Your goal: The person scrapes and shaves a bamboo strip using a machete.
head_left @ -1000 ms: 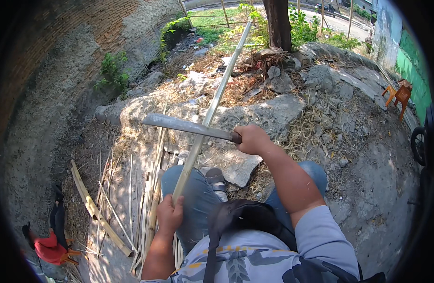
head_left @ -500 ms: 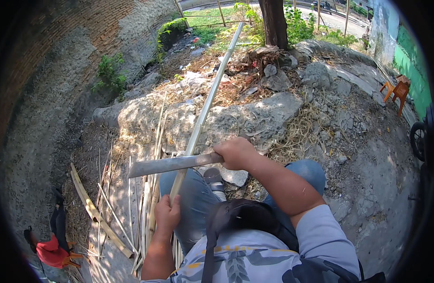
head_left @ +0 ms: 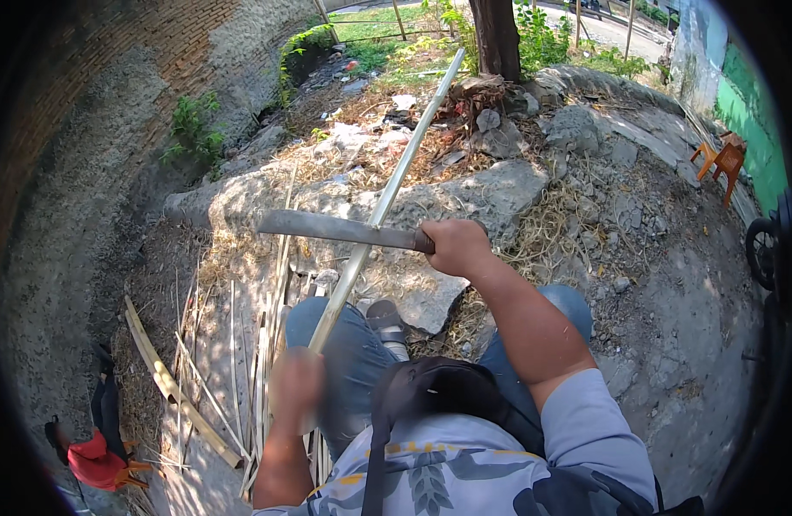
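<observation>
My right hand [head_left: 457,248] is wrapped round the handle of a machete [head_left: 336,227], whose broad grey blade points left. The blade crosses a long pale bamboo strip [head_left: 411,148] and seems to touch it about midway. That strip slants from near my left knee up and away toward the tree trunk. Its near end is gripped in my left hand [head_left: 296,384], which is smeared by motion beside my knee. Left of my leg, several split bamboo strips [head_left: 260,370] lie on the ground.
Wider curved bamboo pieces [head_left: 168,378] lie at the left. A person in a red shirt [head_left: 97,460] sits beyond them. Ahead are a broken concrete slab [head_left: 465,206] and a tree trunk [head_left: 497,43]. Orange chairs [head_left: 721,168] and a wheel [head_left: 761,254] are at the right.
The machete and my right hand have moved away from me along the bamboo strip, and slightly right. The strip's far end has shifted a little right and down.
</observation>
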The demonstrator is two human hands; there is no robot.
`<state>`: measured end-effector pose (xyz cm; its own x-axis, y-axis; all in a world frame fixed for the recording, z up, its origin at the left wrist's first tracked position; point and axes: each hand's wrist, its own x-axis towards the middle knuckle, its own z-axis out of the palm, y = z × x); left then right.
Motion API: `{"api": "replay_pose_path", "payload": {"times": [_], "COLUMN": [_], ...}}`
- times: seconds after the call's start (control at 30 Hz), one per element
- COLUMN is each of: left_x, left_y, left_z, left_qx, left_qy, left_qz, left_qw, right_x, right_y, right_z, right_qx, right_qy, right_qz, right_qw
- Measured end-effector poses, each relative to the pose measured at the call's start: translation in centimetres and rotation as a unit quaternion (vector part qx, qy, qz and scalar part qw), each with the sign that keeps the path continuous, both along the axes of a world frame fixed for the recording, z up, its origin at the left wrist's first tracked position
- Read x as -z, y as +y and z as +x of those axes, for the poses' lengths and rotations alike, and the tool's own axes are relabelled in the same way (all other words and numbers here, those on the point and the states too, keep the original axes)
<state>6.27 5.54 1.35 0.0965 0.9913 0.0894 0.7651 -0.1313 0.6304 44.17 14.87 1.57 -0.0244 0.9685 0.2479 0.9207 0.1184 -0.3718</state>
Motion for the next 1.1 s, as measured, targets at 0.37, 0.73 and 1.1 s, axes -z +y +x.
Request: {"api": "replay_pose_path", "payload": {"times": [0.37,0.73,1.1], "left_x": [1.9,1.5,2.0], "left_y": [0.4,0.2,0.7], "left_z": [-0.7,-0.6,-1.4], "left_qx": [-0.041,0.02,0.014], "left_qy": [-0.081,0.013,-0.03], "left_qz": [-0.023,0.048,0.017], "left_qw": [0.996,0.999,0.999], "right_x": [-1.4,-1.0,-1.2], "right_y": [-1.6,0.1,-0.5], "right_z": [-6.5,2.0,-4.2], "right_qx": [-0.18,0.093,-0.206], "right_qy": [-0.047,0.076,-0.051], "right_qz": [0.009,-0.014,0.035], "right_qw": [0.982,0.993,0.977]}}
